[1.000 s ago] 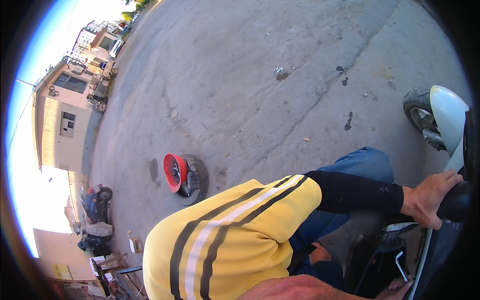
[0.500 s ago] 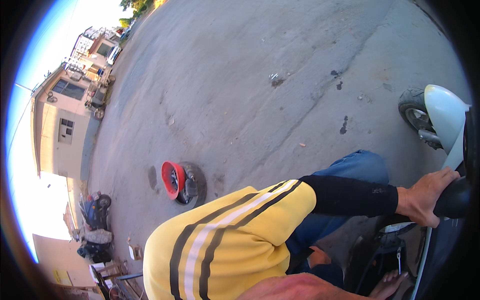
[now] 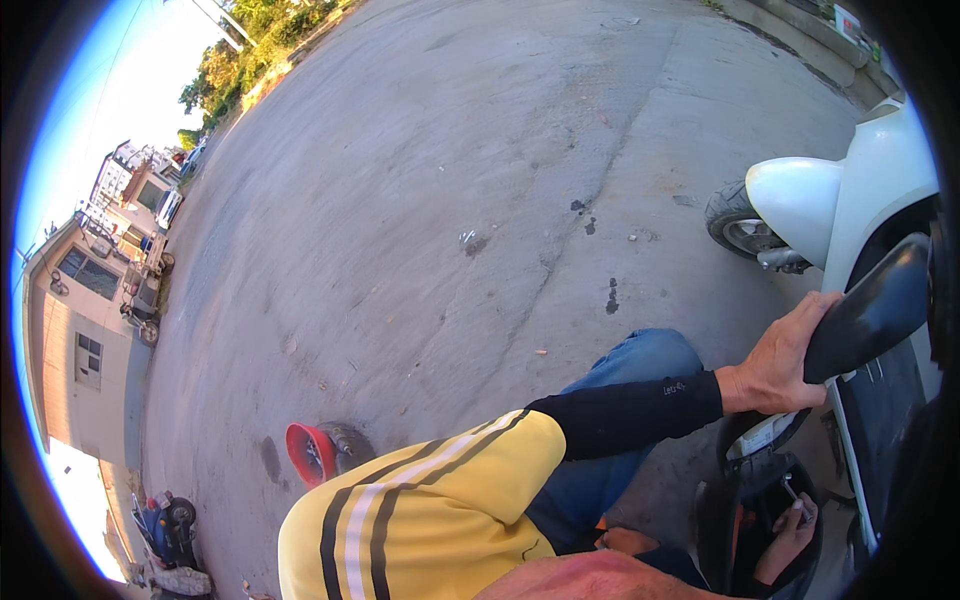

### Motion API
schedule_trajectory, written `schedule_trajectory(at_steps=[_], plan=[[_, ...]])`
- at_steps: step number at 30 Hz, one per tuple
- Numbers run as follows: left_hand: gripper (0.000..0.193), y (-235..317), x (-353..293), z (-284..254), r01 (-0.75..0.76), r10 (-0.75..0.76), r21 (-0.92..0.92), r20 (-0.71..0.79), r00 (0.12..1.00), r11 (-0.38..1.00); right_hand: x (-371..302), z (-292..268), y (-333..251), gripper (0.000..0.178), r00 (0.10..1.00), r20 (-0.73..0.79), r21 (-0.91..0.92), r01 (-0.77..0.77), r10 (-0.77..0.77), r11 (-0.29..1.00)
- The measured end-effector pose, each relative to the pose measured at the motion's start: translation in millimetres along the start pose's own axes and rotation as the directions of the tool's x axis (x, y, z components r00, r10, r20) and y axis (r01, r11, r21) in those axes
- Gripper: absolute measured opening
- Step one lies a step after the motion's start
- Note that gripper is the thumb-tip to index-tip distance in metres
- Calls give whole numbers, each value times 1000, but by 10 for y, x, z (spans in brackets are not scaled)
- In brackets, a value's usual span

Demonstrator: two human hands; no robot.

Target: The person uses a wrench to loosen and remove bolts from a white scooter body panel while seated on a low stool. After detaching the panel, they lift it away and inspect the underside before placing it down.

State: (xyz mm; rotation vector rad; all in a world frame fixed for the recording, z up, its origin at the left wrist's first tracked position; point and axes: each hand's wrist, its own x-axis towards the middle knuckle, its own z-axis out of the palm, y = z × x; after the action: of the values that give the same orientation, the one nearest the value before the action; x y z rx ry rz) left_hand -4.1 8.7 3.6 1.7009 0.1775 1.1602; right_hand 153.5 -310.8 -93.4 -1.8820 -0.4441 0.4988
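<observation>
My left hand (image 3: 785,360), at the end of a black sleeve, grips the lower end of a smooth, black, seat-like part (image 3: 870,308) on a white scooter (image 3: 880,170). Its fingertips are hidden behind that part. Lower down, my right hand (image 3: 788,542) is inside a black-rimmed opening (image 3: 705,535) of the scooter. Between its fingers is a slim silver tool with a rounded end, like a small wrench (image 3: 789,486). What the tool touches is too dark to make out. My bent knee in blue jeans (image 3: 645,360) is beside the scooter.
A red bowl (image 3: 310,455) with small parts in it sits on the concrete ground (image 3: 400,250), next to a dark round object (image 3: 350,445). Parked motorbikes, one blue (image 3: 165,530), and a building (image 3: 95,330) line the left. A low kerb (image 3: 800,40) runs at the far right.
The view has turned, bringing more of the scooter and the far kerb into sight. My right hand and the silver tool show more fully. My left hand still grips the black part.
</observation>
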Motion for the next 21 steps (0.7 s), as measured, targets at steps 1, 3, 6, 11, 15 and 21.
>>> schedule_trajectory(at_steps=[1,3,6,11,15,21], plan=[[88,19,-11,-27,17,-17,13,4,1000,1000,1,34,30,24,999,9,-64,51,-50,997],[90,31,-30,-52,0,0,18,-18,1000,1000,-19,92,99,22,987,22,-197,162,-161,967],[90,81,-34,-81,37,-37,9,-8,999,999,-7,107,176,22,953,37,-361,292,-299,886],[88,97,11,-59,72,-72,-7,27,997,997,-43,165,45,20,1000,-16,-19,2,-2,1000],[86,93,2,-69,77,-77,-8,17,997,997,-91,257,-174,19,996,40,53,-87,84,995],[86,87,6,-40,87,-86,-51,23,996,995,-49,206,-71,19,992,123,73,-38,29,997]])
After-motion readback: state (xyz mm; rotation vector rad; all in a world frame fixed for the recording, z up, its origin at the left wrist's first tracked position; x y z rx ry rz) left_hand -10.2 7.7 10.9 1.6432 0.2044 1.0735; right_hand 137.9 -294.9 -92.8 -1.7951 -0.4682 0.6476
